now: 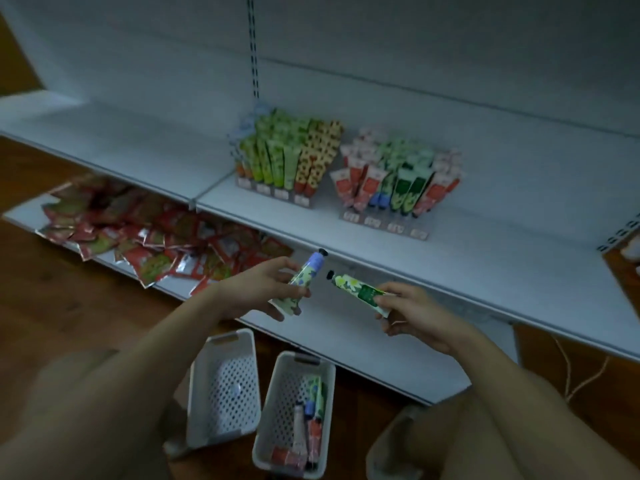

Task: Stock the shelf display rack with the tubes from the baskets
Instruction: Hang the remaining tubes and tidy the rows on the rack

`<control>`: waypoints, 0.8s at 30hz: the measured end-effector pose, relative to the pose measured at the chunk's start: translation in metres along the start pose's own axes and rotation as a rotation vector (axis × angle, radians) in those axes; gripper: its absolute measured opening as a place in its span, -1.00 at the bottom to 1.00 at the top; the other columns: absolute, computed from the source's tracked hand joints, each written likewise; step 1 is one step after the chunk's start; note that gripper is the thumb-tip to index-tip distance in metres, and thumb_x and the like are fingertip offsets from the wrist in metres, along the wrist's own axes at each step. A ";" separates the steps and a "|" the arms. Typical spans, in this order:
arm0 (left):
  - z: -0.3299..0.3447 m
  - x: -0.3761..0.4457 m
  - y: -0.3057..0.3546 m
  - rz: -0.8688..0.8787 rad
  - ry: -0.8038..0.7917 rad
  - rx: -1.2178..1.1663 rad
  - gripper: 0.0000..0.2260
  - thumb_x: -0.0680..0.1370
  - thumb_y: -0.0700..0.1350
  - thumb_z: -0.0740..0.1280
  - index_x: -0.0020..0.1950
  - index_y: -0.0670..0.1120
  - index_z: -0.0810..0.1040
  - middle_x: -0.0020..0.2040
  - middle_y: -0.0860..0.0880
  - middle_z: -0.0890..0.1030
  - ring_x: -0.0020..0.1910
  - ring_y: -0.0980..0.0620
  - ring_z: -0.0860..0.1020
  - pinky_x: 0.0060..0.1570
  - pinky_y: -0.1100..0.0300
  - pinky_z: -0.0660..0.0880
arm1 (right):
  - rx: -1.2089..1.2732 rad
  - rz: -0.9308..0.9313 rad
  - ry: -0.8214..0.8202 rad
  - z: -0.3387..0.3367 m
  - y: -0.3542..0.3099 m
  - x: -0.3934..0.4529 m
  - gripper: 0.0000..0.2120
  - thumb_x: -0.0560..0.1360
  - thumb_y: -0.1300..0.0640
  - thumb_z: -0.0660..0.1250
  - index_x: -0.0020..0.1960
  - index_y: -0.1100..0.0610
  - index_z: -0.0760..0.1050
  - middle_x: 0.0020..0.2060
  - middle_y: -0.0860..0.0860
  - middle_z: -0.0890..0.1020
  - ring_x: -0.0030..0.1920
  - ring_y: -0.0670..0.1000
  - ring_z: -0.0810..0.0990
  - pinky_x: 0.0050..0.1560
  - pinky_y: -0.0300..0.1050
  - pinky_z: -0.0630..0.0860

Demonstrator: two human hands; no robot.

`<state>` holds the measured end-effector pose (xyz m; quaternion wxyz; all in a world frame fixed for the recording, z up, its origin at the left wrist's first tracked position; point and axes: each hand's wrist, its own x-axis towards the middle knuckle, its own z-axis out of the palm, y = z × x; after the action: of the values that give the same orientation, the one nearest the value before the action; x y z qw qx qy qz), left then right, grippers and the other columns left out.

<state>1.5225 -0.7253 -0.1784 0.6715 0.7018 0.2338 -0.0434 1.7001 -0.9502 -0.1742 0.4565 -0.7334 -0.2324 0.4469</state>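
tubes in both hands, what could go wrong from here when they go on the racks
1. The right display rack looks tightly packed with leaning tubes; pushing one in could knock its neighbours over.
2. The left hand holds the purple-topped tube and the right hand the green tube, so neither is free to steady the rack.
3. In this dim, blurred light, similar patterns could be missorted.

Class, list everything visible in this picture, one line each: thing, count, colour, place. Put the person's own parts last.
shelf: one, white, across the middle
display racks: two, clear, on the shelf, holding many upright tubes
red packets: many, lower shelf, left
left basket: one, white, on the floor
right basket: one, white, floor, holding several tubes
purple-topped tube: one, in the left hand
green tube: one, in the right hand
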 end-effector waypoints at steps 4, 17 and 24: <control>0.013 0.002 0.030 0.086 0.043 0.031 -0.75 0.55 -0.20 0.39 0.20 -0.11 0.45 0.03 -0.11 0.68 -0.21 -0.05 0.63 -0.34 0.15 0.52 | 0.135 -0.088 0.109 -0.015 -0.010 -0.018 -0.93 0.58 0.22 0.31 -0.02 0.20 0.56 -0.30 0.09 0.53 -0.37 0.03 0.50 -0.28 -0.10 0.47; 0.041 0.061 0.068 0.221 0.176 -0.290 -0.87 0.59 -0.01 0.32 -0.03 -0.04 0.59 -0.06 -0.09 0.66 -0.19 0.00 0.60 -0.12 0.09 0.53 | 0.358 -0.429 0.645 -0.062 -0.052 0.010 -0.86 0.58 0.19 0.32 -0.14 0.20 0.56 -0.34 0.11 0.59 -0.37 0.03 0.53 -0.28 -0.09 0.55; 0.049 0.113 0.075 0.312 0.167 -0.237 -0.82 0.61 -0.12 0.30 0.17 -0.16 0.52 0.02 -0.20 0.67 -0.14 -0.07 0.62 -0.20 0.15 0.58 | 0.142 -0.626 0.870 -0.082 -0.071 0.066 -0.87 0.55 0.15 0.37 -0.17 0.08 0.50 -0.32 -0.05 0.59 -0.36 -0.01 0.60 -0.17 0.03 0.61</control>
<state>1.6637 -0.7415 -0.1563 0.7264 0.6466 0.1806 0.1474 1.8081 -0.9051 -0.1265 0.6705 -0.7136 -0.1986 -0.0410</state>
